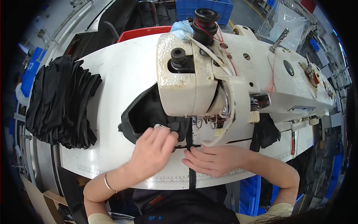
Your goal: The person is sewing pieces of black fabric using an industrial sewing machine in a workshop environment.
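A white sewing machine (pixel 184 93) stands on the white table. Under its head lies a black fabric piece (pixel 134 119) with an open loop and a small white label. My left hand (pixel 154 151) is on this piece, slightly blurred, fingers bent and pressed together at its near edge. A narrow black strip (pixel 192 175) runs from the needle area over the table's near edge. Beside it my right hand (pixel 212 160) has curled fingers, their tips closed on the strip. A second black piece (pixel 264 130) hangs under the machine's arm at the right.
A tall stack of black pieces (pixel 61 100) lies on the table (pixel 97 160) at left. Behind are a red tray (pixel 138 33) and a blue crate (pixel 203 9). A red-handled tool (pixel 292 143) lies at right. Part of another person (pixel 20 93) shows at far left.
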The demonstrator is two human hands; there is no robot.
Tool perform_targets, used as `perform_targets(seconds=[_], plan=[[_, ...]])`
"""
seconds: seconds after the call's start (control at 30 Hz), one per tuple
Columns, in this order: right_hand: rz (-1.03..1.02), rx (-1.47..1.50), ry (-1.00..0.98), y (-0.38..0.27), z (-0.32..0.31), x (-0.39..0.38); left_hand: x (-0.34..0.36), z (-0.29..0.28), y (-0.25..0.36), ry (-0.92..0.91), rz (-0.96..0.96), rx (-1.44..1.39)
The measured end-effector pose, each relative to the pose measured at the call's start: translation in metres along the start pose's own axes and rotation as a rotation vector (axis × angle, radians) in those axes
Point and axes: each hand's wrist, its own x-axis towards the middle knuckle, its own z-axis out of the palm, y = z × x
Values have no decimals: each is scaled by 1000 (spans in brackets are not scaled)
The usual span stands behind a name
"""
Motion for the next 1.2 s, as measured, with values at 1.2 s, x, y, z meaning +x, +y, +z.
perform_targets(seconds=[1.2], plan=[[220, -443, -186, -30, 22, -7, -13, 48, -5, -7, 239, -25]])
